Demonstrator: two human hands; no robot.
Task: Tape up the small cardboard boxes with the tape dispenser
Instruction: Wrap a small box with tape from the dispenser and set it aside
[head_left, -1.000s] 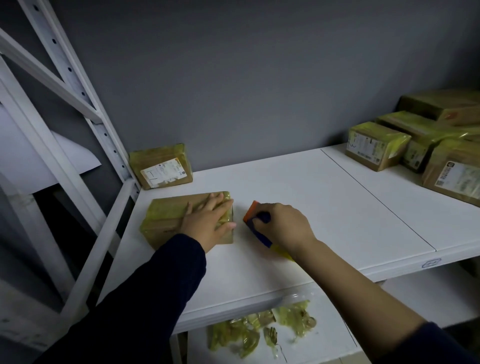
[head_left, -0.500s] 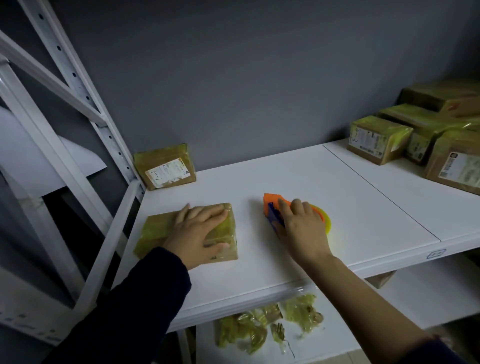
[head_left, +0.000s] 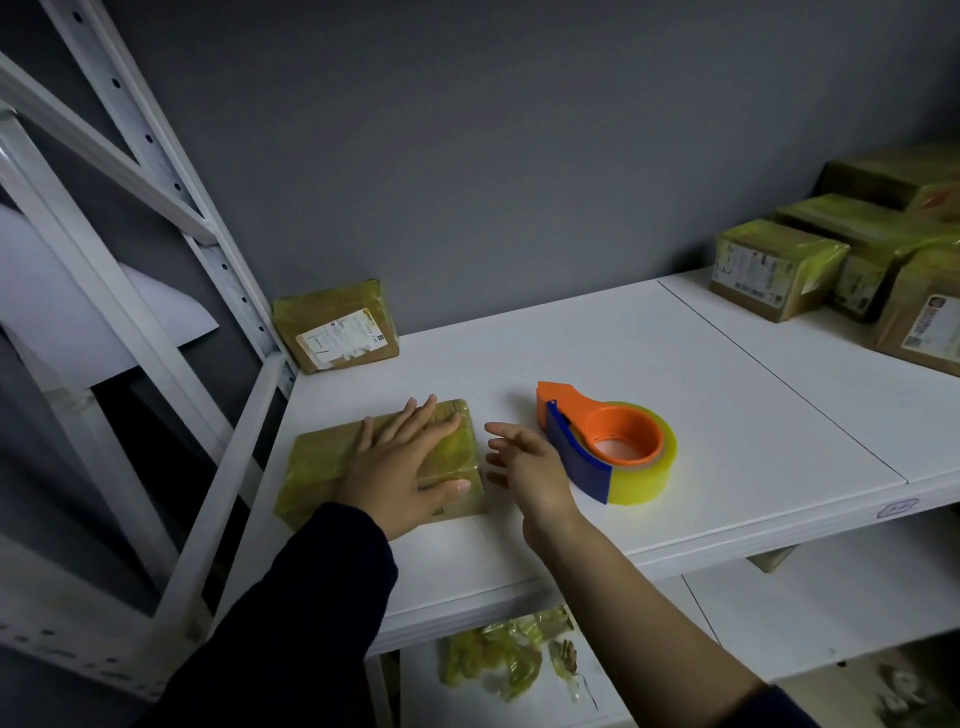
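A small cardboard box (head_left: 318, 457) wrapped in yellowish tape lies on the white shelf (head_left: 597, 358) near its left end. My left hand (head_left: 402, 467) rests flat on top of the box with the fingers spread. An orange and blue tape dispenser (head_left: 605, 441) with a roll of clear yellow tape sits on the shelf to the right of the box. Between box and dispenser, my right hand (head_left: 524, 465) hovers with loose fingers, holding nothing and just left of the dispenser.
Another taped box (head_left: 336, 326) leans against the grey wall at the back left. Several taped boxes (head_left: 779, 267) are stacked at the far right. White metal rack posts (head_left: 171, 270) rise on the left. Crumpled tape scraps (head_left: 511, 654) lie on the lower shelf.
My right hand set the tape dispenser down on the shelf and let it go, then drew back left toward the box. My left hand stays pressed on the box.
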